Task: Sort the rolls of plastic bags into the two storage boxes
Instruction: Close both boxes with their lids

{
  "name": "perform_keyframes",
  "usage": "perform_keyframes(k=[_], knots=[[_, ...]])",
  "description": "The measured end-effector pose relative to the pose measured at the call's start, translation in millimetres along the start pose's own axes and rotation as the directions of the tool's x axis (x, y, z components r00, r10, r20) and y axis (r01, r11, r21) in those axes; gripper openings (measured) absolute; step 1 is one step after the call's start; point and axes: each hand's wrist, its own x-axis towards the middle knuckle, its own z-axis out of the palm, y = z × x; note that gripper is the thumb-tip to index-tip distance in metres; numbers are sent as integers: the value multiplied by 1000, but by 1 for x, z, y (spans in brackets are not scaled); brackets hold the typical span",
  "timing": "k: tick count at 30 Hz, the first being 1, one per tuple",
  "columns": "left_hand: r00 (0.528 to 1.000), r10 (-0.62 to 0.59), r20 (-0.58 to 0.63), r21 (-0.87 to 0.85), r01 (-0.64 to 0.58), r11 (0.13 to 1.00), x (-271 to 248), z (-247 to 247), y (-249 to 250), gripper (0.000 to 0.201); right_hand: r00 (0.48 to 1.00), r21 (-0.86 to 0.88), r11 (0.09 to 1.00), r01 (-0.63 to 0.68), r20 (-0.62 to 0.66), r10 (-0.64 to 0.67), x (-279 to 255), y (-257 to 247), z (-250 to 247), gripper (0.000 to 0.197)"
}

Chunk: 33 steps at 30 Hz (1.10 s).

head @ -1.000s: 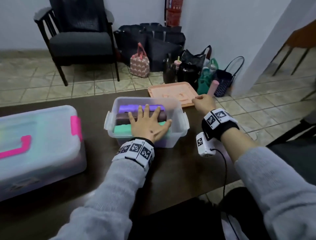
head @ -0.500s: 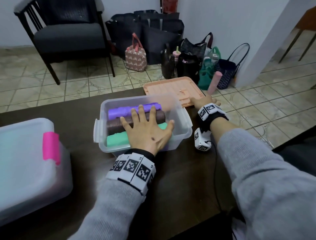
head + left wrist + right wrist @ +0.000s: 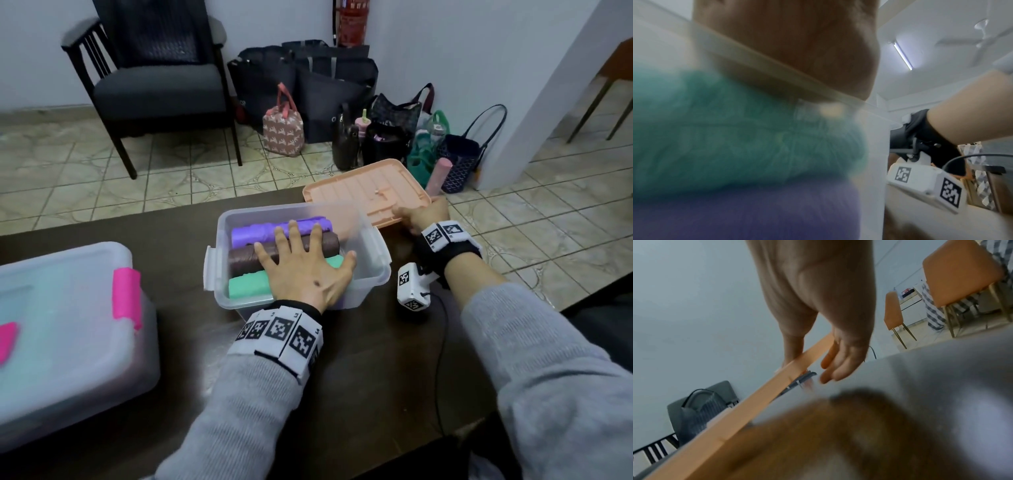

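A tiled room with a dark armchair (image 3: 154, 82) and a heap of bags (image 3: 329, 99) against the far wall lies beyond the dark counter (image 3: 376, 359) where the work goes on. The small clear storage box (image 3: 371, 274) stands in the middle of the counter, open, with three rolls side by side in it: a purple roll (image 3: 260, 231) farthest, a brown roll (image 3: 245, 258) in the middle and a green roll (image 3: 248, 286) nearest. The left hand (image 3: 306, 270) lies flat on them, fingers spread and straight, pressing down. The right hand (image 3: 426, 216) reaches to the peach lid (image 3: 363, 192) lying just right of and beyond the box; in the wrist view the thumb sits over the lid's edge and the fingers under it, a pinch. A larger storage box (image 3: 68, 335) with a pink latch (image 3: 126, 296) stands closed at the left. The filling of this box looks finished and closing is in hand. Next the lid must be lifted, carried left over the box and squared to the rim, the left hand drawing clear first.
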Motion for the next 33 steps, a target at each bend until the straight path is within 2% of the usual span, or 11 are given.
perform_keyframes(k=[4,8,11,16,18,21,22,24,26,29,33], knots=[[1000,-9,17,-16,9,1000,-5,-3,-1,76,999,343,939,37,18,-46,-17,-19,-22,49],[999,-30,25,-18,30,999,-22,-2,-3,78,980,411,904,121,97,-176,-38,-39,-51,31],[999,-41,22,-15,42,999,-38,0,-7,79,929,437,873,215,185,-321,-72,-59,-71,30],[997,-30,71,-38,32,999,-65,1,-16,81,804,344,810,476,203,-559,-145,-80,-89,34],[996,14,90,-168,2,986,-71,-6,-23,79,724,250,763,596,243,-645,-175,-85,-90,33],[994,2,-108,-627,-70,776,-81,-23,-48,58,610,94,675,732,352,-710,-220,-83,-84,35],[976,-50,-212,-686,-112,719,-85,-27,-59,49,563,55,627,777,386,-731,-236,-81,-80,35],[927,-149,-344,-666,-128,735,-95,-32,-82,36,456,-33,497,867,455,-765,-262,-74,-69,29],[919,-211,-332,-660,-66,749,-102,-29,-103,30,364,-110,362,926,521,-772,-284,-66,-53,21],[933,-271,-238,-700,30,714,-112,-23,-124,33,339,-150,319,936,636,-693,-309,-51,-28,23],[938,-281,-205,-811,-2,584,-111,-14,-136,44,290,-185,232,955,750,-595,-326,-31,-1,27]])
